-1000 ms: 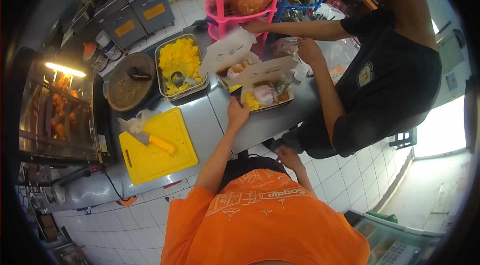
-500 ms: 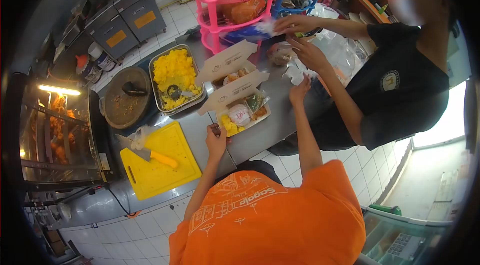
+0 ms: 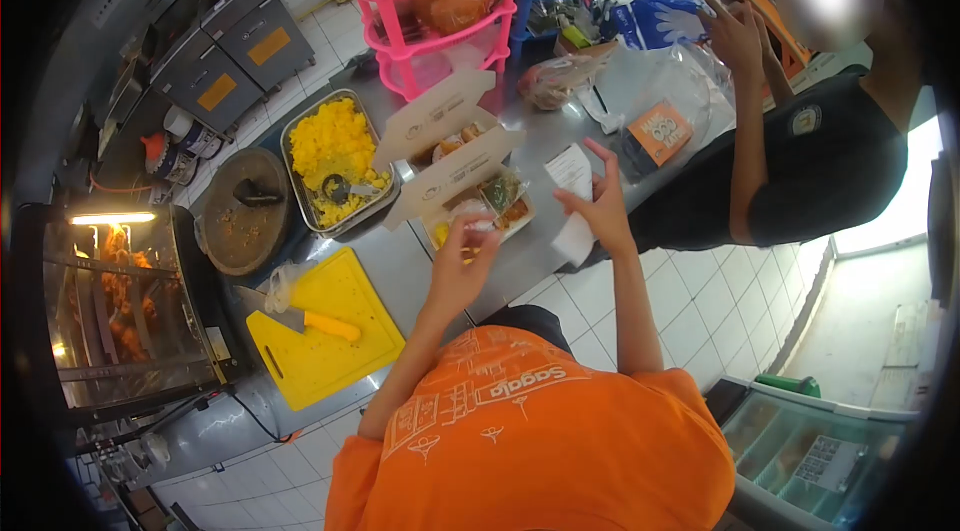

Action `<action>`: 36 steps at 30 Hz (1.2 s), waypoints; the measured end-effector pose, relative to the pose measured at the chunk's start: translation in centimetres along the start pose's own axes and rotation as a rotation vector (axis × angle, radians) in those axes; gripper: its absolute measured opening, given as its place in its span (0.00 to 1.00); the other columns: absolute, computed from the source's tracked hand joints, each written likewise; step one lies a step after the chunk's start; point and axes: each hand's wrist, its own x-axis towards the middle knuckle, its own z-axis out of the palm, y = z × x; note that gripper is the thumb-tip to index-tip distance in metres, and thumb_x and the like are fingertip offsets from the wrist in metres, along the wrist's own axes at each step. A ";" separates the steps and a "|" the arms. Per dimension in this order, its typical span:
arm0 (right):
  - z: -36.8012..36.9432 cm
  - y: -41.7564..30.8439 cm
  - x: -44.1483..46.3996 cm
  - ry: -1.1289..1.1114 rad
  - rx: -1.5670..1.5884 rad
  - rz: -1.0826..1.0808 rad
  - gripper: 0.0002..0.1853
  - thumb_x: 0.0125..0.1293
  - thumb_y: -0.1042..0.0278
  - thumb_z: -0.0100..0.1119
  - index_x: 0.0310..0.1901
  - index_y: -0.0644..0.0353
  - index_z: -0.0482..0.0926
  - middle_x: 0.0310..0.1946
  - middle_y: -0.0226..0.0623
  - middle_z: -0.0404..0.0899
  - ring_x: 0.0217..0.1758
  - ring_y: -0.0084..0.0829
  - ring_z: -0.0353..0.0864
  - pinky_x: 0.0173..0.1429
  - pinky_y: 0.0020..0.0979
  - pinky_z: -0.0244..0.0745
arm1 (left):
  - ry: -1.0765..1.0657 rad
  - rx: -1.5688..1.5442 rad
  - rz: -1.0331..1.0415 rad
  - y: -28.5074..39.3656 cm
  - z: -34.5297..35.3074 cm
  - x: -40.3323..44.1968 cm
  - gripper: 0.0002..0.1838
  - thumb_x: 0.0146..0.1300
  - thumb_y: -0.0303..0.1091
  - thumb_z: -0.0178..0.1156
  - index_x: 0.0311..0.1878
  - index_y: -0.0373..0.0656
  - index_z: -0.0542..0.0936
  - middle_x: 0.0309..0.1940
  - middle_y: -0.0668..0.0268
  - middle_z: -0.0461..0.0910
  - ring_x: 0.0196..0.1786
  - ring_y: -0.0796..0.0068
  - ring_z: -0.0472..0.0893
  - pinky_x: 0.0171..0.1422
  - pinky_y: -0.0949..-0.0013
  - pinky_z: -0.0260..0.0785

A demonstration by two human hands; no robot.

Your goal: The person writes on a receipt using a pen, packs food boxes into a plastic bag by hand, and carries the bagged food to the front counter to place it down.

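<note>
Left hand (image 3: 462,266) at the near side of the front open food box (image 3: 520,219), fingers loosely curled; any grip, can't tell. Right hand (image 3: 602,206) pinches a white paper slip (image 3: 569,171), thumb against fingers, above the counter (image 3: 530,276). Second open box (image 3: 437,111) just behind.

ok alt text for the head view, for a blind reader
The right hand holds a paper slip while the left hand is over the nearer of two open food boxes on a counter. To the left are a tray of yellow food and a knife on a cutting board; a co-worker in black stands right.
</note>
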 end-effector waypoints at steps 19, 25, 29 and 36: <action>-0.4 -3.6 -5.3 -0.316 0.213 0.135 0.28 0.71 0.72 0.50 0.70 0.58 0.54 0.44 0.42 0.79 0.39 0.27 0.79 0.46 0.28 0.75 | -0.287 -0.165 0.071 13.4 -1.6 5.7 0.40 0.51 0.21 0.68 0.68 0.41 0.62 0.62 0.59 0.66 0.57 0.67 0.79 0.48 0.73 0.80; -6.9 7.0 5.3 -0.059 -0.212 0.008 0.19 0.72 0.67 0.52 0.61 0.61 0.66 0.42 0.42 0.80 0.39 0.28 0.81 0.45 0.28 0.77 | -0.221 -0.056 0.145 16.6 -1.6 3.3 0.50 0.43 0.20 0.70 0.72 0.45 0.58 0.67 0.58 0.57 0.63 0.61 0.74 0.43 0.72 0.82; -10.0 13.3 16.6 0.170 -0.742 -0.426 0.17 0.66 0.76 0.51 0.57 0.65 0.67 0.46 0.50 0.78 0.48 0.47 0.80 0.51 0.37 0.73 | -0.162 0.023 0.157 17.5 -1.3 2.1 0.54 0.40 0.19 0.71 0.74 0.45 0.56 0.69 0.60 0.55 0.68 0.61 0.69 0.40 0.74 0.82; -12.3 16.7 27.7 0.373 -1.395 -0.174 0.22 0.61 0.76 0.49 0.59 0.62 0.66 0.53 0.52 0.76 0.56 0.52 0.76 0.59 0.50 0.70 | -0.062 0.092 0.176 17.8 -1.4 -0.7 0.55 0.43 0.21 0.69 0.76 0.52 0.52 0.70 0.58 0.51 0.70 0.56 0.64 0.43 0.72 0.81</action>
